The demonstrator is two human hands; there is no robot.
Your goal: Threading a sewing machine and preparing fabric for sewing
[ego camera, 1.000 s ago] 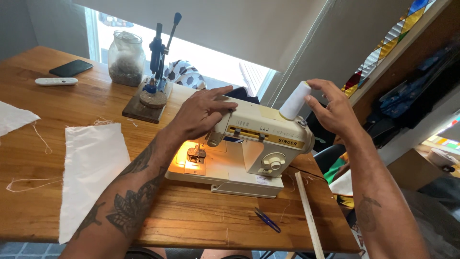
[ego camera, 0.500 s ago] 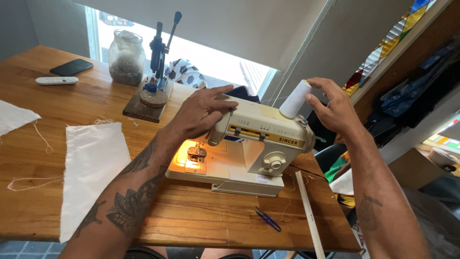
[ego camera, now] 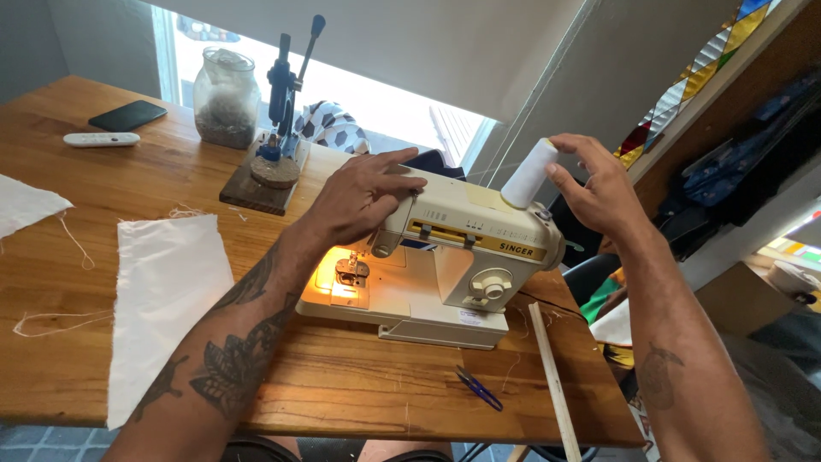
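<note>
A cream sewing machine [ego camera: 453, 257] stands on the wooden table [ego camera: 359, 385], its needle light glowing orange. My left hand [ego camera: 363, 192] rests on top of the machine's left end, fingers spread over the head. My right hand [ego camera: 599, 184] is at the machine's right end, fingertips touching a white thread spool [ego camera: 528, 174] that stands upright on top. A thin thread runs from the spool toward the left hand.
A white cloth piece [ego camera: 162, 299] lies left of the machine, another cloth [ego camera: 26, 205] at the far left. Small blue snips [ego camera: 479, 389] and a long wooden stick [ego camera: 554, 381] lie in front. Behind stand a glass jar [ego camera: 225, 98], a blue press tool [ego camera: 282, 111], a phone [ego camera: 128, 115] and a white remote [ego camera: 101, 139].
My right hand has shifted slightly around the spool; the left hand stays on the machine's top. Otherwise nothing has moved.
</note>
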